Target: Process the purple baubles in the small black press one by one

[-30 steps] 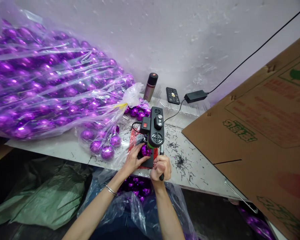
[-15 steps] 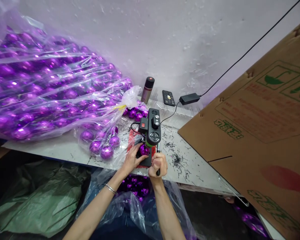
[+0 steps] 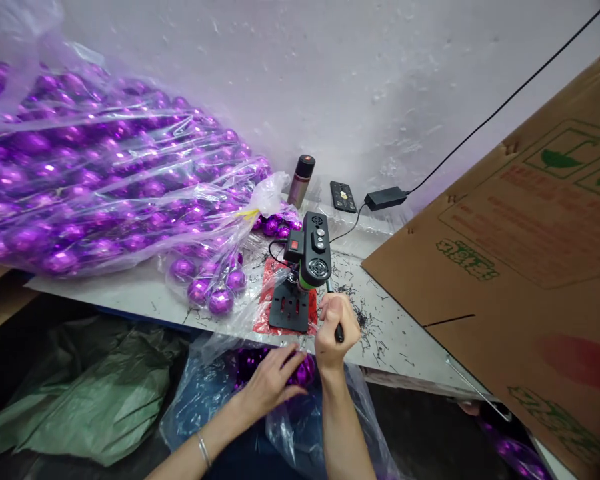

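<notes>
Over an open clear bag below the table edge, my left hand has its fingers stretched and its thumb apart. A shiny purple ball shows just beyond those fingertips, among other purple balls in the bag. My right hand is wrapped around the black-gripped lever handle of a small bench press. The press has a black head with a red switch. Its slotted black base plate is bare and lies on a red sheet.
A large clear bag of purple balls fills the table's left side. Behind the press are a dark-capped bottle, a phone and a power adapter. Small black pins lie scattered right, beside a big cardboard box.
My left hand has moved from the press down to the bag, and the purple ball has left the base plate. My right hand, still on the lever, has shifted slightly right.
</notes>
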A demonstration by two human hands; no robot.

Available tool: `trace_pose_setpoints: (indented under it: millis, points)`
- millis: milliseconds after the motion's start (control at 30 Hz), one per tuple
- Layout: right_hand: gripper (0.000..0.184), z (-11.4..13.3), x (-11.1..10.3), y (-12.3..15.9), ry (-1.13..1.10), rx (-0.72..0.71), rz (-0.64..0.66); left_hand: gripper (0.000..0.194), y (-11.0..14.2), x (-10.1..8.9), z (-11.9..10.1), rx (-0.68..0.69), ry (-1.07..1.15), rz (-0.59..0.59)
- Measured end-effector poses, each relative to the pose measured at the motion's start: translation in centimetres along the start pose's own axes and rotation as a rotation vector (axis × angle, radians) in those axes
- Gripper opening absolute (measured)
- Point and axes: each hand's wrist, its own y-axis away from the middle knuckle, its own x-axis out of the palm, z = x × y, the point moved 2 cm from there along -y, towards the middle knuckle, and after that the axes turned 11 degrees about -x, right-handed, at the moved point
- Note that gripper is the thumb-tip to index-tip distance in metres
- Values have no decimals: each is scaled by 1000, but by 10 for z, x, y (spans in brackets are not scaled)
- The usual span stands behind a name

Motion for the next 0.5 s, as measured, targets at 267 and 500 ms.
trace_pose_setpoints:
  millis: [267, 500]
  points:
    - [36, -3, 0, 4, 24, -56, 20, 41, -83, -52, 37, -278, -34, -310]
    - [31, -4, 0, 8, 27, -60, 23, 50, -171, -128, 93, -781, -482, -247]
